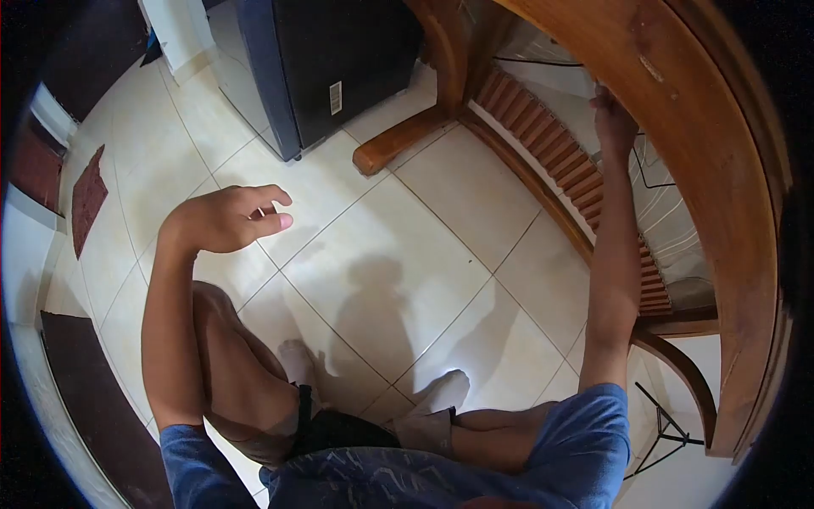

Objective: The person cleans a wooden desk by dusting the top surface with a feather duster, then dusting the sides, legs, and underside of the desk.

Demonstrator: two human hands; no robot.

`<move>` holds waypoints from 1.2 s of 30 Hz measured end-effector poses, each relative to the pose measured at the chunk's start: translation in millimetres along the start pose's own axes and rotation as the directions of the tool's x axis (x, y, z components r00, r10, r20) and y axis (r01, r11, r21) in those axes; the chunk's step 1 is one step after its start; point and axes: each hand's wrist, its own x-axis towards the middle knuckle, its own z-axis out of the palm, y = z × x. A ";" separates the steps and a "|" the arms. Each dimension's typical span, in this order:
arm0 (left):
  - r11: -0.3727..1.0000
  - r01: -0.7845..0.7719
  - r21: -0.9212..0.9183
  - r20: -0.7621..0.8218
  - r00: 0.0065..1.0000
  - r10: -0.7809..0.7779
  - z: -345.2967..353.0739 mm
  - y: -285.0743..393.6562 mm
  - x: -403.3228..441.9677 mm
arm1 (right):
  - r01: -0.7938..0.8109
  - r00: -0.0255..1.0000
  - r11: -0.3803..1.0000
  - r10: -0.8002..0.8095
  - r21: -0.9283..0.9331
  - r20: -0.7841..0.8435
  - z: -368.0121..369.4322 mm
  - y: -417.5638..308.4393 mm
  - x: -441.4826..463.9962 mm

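My left hand hovers over the tiled floor with bent fingers, a gap showing between thumb and fingertips. Nothing shows in it. On the other side, my right hand reaches in beneath the curved wooden top of a piece of furniture. Its fingers look bent, but their tips are in shadow, so whether they grip anything is unclear. Below and left of this hand runs a curved strip of reddish-brown slats. Pale, wire-like lines show behind my right forearm.
A dark cabinet-like box with a small pale label stands ahead, near a wooden foot of the furniture. A dark red mat lies at far left. A black thin-legged stand is at lower right. My socked feet rest on pale tiles.
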 end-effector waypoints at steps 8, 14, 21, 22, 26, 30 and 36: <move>0.999 0.033 0.008 -0.002 0.999 -0.033 -2.2 2.5 -7.9 | -0.199 0.977 0.894 0.152 0.402 0.147 30.3 47.3 -2.4; 0.999 0.032 0.017 -0.006 0.999 -0.032 -0.7 6.7 -9.2 | -0.146 0.952 0.979 0.178 -0.144 0.249 23.5 -33.4 -58.4; 0.999 0.036 0.028 -0.029 0.999 -0.036 0.2 5.9 -12.0 | -0.095 0.931 0.950 0.191 -0.299 0.310 40.0 -11.6 -89.9; 0.999 0.043 0.022 -0.035 0.998 -0.043 1.8 4.2 -10.9 | -0.101 0.934 0.946 0.197 -0.308 0.298 42.9 -5.1 -93.8; 0.999 0.024 0.027 -0.031 0.999 -0.024 2.3 5.2 -9.7 | 0.044 0.828 0.927 0.174 -0.371 0.533 53.1 31.4 -110.7; 1.000 0.013 0.028 -0.035 0.999 -0.012 3.8 6.4 -8.5 | -0.121 0.821 0.927 0.295 -0.356 0.490 26.1 -5.0 -118.8; 0.999 0.032 0.031 -0.033 0.999 -0.031 5.9 9.4 -5.5 | -0.186 0.824 0.948 0.293 -0.257 0.485 36.3 9.5 -136.6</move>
